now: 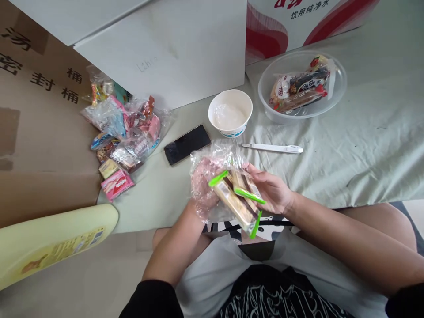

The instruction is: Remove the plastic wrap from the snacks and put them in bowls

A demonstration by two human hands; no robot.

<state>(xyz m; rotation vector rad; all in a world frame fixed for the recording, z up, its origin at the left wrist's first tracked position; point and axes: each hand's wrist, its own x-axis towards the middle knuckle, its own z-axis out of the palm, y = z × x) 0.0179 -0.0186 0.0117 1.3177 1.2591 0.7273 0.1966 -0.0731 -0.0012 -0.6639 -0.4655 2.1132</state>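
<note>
Green-edged snack packets (236,203) between left hand (204,183) and right hand (274,193).

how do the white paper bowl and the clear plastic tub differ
The paper bowl is opaque white with blue marks near its base; the plastic tub is see-through and shows no print. The tub is clearly wider than the bowl. The bowl holds what looks like clear film, while the tub holds wrapped snacks. Both stand upright and uncovered on the pale green cloth.
</note>
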